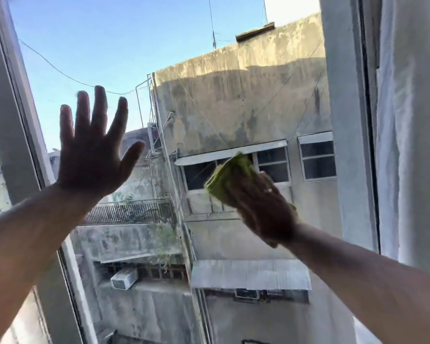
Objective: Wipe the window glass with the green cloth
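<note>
The window glass (134, 45) fills the middle of the view, with sky and grey buildings behind it. My right hand (261, 207) presses a folded green cloth (224, 177) flat against the pane at centre right; the cloth sticks out past my fingers toward the upper left and looks blurred. My left hand (92, 150) is raised at the left with fingers spread wide, palm toward the glass, holding nothing. Whether that palm touches the pane I cannot tell.
A grey window frame (15, 120) slants down the left side. Another upright frame post (343, 120) stands at the right, with a white curtain (412, 145) hanging beside it.
</note>
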